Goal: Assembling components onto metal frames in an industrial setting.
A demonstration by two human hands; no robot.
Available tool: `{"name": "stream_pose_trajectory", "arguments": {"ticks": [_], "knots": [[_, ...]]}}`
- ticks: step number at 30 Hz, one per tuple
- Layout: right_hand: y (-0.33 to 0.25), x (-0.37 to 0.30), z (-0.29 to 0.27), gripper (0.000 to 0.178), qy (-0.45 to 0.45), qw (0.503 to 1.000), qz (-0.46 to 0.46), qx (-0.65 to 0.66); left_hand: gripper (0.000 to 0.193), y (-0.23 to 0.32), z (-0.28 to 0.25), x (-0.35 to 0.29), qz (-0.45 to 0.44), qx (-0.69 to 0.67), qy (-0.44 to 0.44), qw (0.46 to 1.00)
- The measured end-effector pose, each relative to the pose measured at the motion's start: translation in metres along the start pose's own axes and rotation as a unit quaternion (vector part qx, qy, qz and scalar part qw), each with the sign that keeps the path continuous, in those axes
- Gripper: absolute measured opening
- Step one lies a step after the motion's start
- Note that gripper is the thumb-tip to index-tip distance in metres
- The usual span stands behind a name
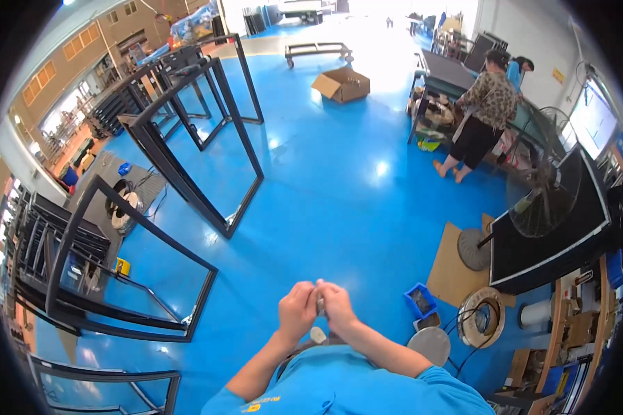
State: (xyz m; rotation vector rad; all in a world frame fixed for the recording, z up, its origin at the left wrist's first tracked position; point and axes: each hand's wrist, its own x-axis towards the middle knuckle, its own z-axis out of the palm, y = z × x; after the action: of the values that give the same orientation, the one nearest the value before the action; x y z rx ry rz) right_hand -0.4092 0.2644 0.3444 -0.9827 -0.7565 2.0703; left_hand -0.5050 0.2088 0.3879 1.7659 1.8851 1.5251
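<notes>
In front of my blue shirt, both hands meet with fingers curled and fingertips touching. My left hand [298, 310] is closed, its thumb and fingers pinched against the other hand. My right hand [336, 307] is closed in the same way. Between them shows a small silvery piece [320, 305], too small to name and mostly hidden by the fingers. Just below the hands, close to my waist, is a pale rounded thing [318, 335] whose kind I cannot make out.
Dark rectangular frames [232, 221] stand on the blue floor at left. To the right are a blue bin [421, 301], a round stool [429, 344], a coil [481, 317] and a pedestal fan [543, 194]. Farther off lie an open carton [342, 84] and a workbench [450, 72] with two people.
</notes>
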Motion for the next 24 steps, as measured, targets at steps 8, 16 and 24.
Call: {"name": "stream_pose_trajectory", "arguments": {"ticks": [8, 16, 24], "knots": [[-0.077, 0.104, 0.031, 0.029, -0.073, 0.989, -0.127, -0.011, 0.007, -0.075, 0.029, 0.127, -0.035, -0.038, -0.027, 0.998], [-0.126, 0.265, 0.064, 0.032, -0.086, 0.987, -0.094, -0.099, 0.008, -0.146, 0.033, 0.267, -0.051, 0.048, -0.058, 0.996], [-0.167, 0.41, 0.111, 0.031, -0.204, 0.954, -0.047, -0.214, 0.017, -0.239, 0.058, 0.344, -0.289, -0.13, 0.056, 0.947]]}}
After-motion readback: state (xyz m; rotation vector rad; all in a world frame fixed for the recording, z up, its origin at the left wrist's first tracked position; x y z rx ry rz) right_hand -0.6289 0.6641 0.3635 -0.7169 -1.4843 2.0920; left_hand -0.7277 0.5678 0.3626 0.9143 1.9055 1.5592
